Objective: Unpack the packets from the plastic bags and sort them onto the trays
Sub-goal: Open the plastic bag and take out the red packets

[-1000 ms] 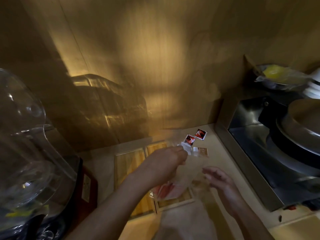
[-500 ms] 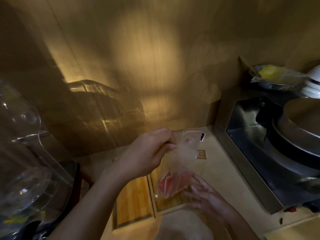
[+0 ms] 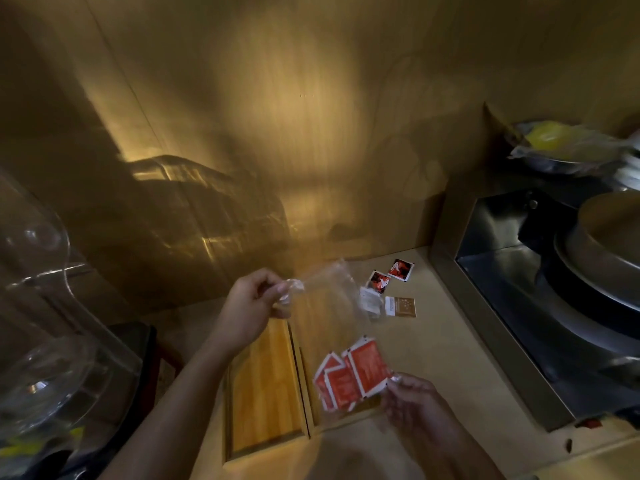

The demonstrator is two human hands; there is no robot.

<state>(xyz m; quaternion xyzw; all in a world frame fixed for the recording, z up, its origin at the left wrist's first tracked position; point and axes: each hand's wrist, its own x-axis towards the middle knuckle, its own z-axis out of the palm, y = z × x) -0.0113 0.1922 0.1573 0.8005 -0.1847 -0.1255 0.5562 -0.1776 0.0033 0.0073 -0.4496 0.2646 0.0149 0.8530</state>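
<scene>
1. The left hand (image 3: 247, 306) pinches the bunched end of the clear plastic bag (image 3: 332, 292).
2. The right hand (image 3: 412, 407) grips the red packets (image 3: 353, 375) by a corner, at 5 o'clock from the bag.
3. The wooden trays (image 3: 266, 386) lie beneath, with loose packets (image 3: 391, 278) at 1 o'clock.

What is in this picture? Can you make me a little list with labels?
left hand: grips the clear plastic bag by one end
right hand: pinches the red packets at the bag's other end
wooden trays: two, side by side, under the bag
loose packets: four on the counter, beside the trays
</scene>
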